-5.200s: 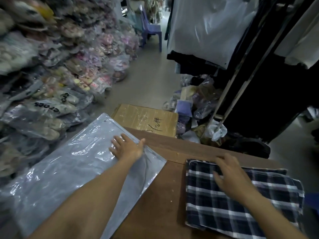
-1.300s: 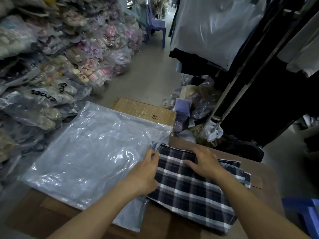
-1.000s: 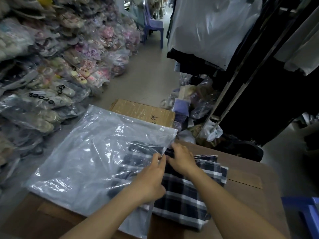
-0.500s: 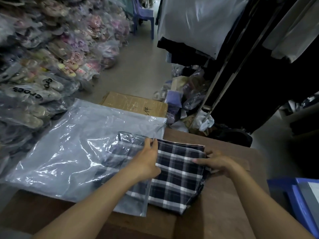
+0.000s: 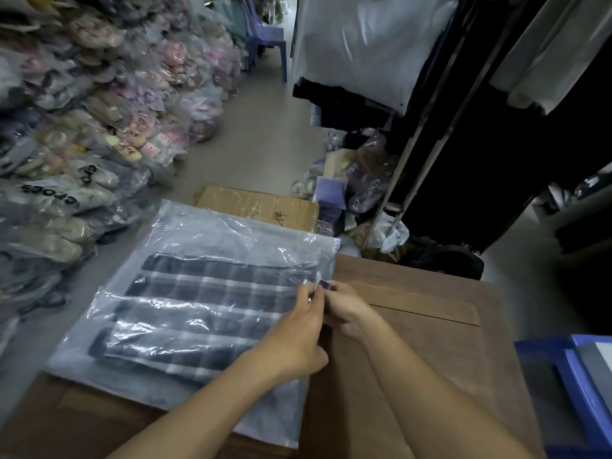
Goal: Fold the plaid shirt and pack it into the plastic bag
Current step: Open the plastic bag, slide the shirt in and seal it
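The folded dark plaid shirt [image 5: 205,306] lies flat inside the clear plastic bag [image 5: 212,240] on the left half of the brown table [image 5: 414,303]. The bag's open mouth faces right. My left hand [image 5: 298,332] pinches the upper edge of that mouth between thumb and fingers. My right hand [image 5: 347,309] meets it at the same spot, fingers closed on the bag's edge. A small dark corner of the shirt shows between the two hands.
Bagged slippers [image 5: 82,134] are piled along the left. A cardboard box [image 5: 258,207] sits beyond the table. Hanging dark garments on a rack [image 5: 463,127] fill the right, and blue trays [image 5: 579,376] stand at the table's right edge.
The shirt has slid left from half out to almost fully inside the bag. My right hand moved from the shirt's right edge to the bag's mouth beside my left hand.
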